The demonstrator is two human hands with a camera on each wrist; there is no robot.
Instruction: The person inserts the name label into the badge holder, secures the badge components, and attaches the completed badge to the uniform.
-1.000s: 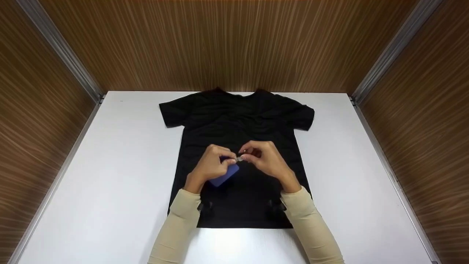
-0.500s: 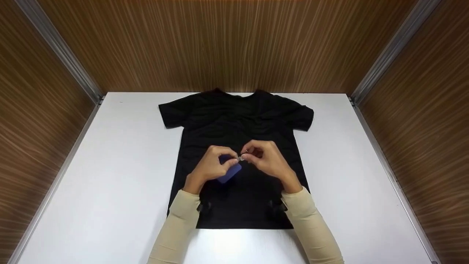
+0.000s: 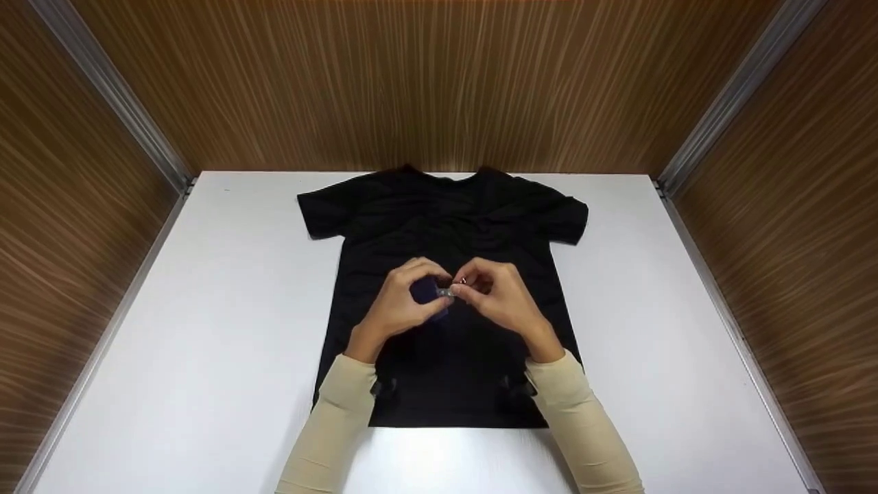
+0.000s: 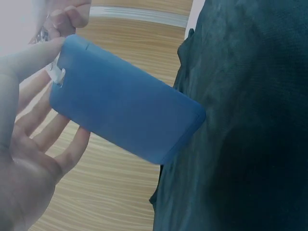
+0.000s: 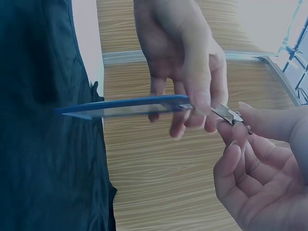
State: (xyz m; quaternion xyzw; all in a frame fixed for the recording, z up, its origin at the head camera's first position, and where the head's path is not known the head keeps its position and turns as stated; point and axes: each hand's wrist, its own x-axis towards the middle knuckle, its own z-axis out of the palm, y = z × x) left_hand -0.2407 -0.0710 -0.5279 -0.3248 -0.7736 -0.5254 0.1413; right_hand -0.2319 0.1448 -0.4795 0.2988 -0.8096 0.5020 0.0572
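Observation:
A blue badge holder point(image 4: 125, 101) with a clear strap point(image 4: 57, 74) hangs tilted over the black T-shirt point(image 3: 446, 219). My left hand point(image 3: 398, 302) pinches it at the strap end, with the thumb on the strap and fingers behind the holder. At the strap's other end is a small metal clip point(image 5: 230, 115), which my right hand point(image 3: 501, 295) holds between thumb and fingers. From the head view, most of the holder is hidden behind the left hand. In the right wrist view it appears nearly edge-on.
The T-shirt lies spread on a white table point(image 3: 226, 309), collar toward the back. A wood-grain panel point(image 3: 439, 82) rises behind the table, with similar panels on both sides. Metal rails point(image 3: 123, 96) run along the corners.
The badge holder has turned, and less of its blue face shows below the left hand. The left fingers have lifted and spread farther from the thumb. The right hand has barely moved.

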